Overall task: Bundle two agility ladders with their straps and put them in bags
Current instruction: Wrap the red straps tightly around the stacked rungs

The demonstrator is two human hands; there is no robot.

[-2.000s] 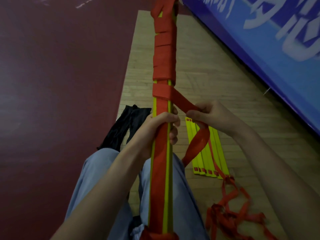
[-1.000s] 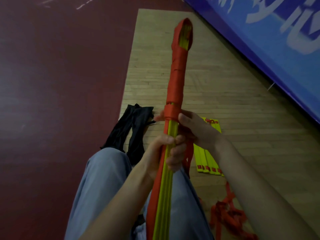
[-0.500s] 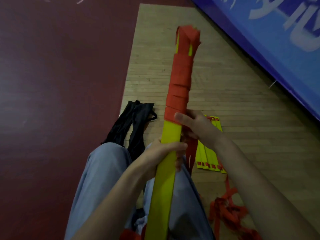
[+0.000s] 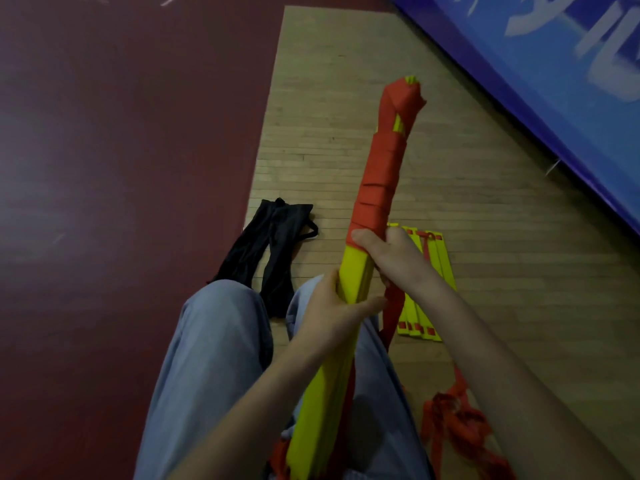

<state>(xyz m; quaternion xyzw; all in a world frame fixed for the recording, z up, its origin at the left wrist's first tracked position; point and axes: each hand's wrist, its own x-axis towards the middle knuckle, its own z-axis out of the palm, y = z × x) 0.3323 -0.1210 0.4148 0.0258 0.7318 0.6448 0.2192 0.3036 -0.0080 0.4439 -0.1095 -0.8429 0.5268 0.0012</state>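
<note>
A stack of yellow ladder rungs (image 4: 353, 275) stands tilted over my lap, its upper half wound in red strap (image 4: 382, 171). My left hand (image 4: 332, 306) grips the bare yellow part of the stack. Just above it, my right hand (image 4: 391, 258) holds the stack at the lowest red wrap, and the loose strap end (image 4: 393, 317) hangs down below that hand. A second ladder, a flat pile of yellow rungs (image 4: 427, 289), lies on the wooden floor behind my hands, with its red straps (image 4: 460, 427) tangled at the lower right. Two black bags (image 4: 266, 251) lie crumpled on the floor left of the bundle.
I sit with my knees in blue trousers (image 4: 214, 358) under the bundle. Dark red flooring (image 4: 121, 168) fills the left side, and a strip of pale wooden floor (image 4: 346, 116) runs up the middle. A blue banner wall (image 4: 554, 71) slants across the upper right.
The bundle has turned in my hands and tipped to the right while the strap went round it. My right hand moved from pulling the strap sideways to holding the wrap edge.
</note>
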